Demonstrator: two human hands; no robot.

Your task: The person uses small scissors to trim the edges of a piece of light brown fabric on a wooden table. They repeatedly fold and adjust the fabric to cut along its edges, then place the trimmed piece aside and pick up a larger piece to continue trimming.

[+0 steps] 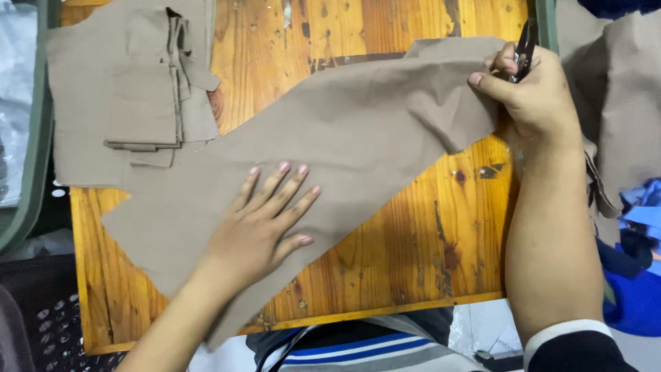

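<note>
Hands: 2, both the person's own — left hand [258, 220] flat with fingers spread, right hand [530, 89] curled at the far edge.

Scissors: 1 pair, dark scissors [527, 45], only partly seen behind the fingers.

Large tan fabric pieces on the table: 2 — one long fabric strip [358, 131] running diagonally, one broad panel [79, 131] at upper left.

Small cut pieces: 1 stack [148, 103] on that panel; approx. 4–5 layers, exact no. can't be told since the edges overlap.

Wooden table [427, 234]: 1.

More tan cloth [620, 103] at right: 1 heap. Blue cloth [637, 275] under it: 1 bundle. Black perforated crate [48, 324] at lower left: 1.
</note>
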